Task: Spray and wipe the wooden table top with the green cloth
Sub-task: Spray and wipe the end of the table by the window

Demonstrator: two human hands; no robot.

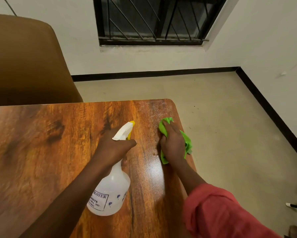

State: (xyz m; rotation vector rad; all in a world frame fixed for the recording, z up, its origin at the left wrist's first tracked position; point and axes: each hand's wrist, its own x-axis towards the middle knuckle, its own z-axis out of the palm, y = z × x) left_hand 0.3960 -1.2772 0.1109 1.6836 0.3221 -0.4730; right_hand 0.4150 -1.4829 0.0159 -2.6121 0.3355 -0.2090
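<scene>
The left hand (115, 146) is gripping a white plastic spray bottle (110, 191) over the glossy wooden table top (41, 152). The right hand (172, 143) is pressing a crumpled green cloth (187, 143) down near the table's right edge, fingers seemingly straight.

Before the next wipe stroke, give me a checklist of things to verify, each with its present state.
1. The green cloth pressed on the table top under the right hand: ok.
2. Wet droplets on the wood beside the cloth: ok.
3. The spray bottle gripped by the left hand, apart from the cloth: ok.
4. Its nozzle aimed away from the person: ok.
5. Liquid left in the bottle: cannot tell.
</scene>
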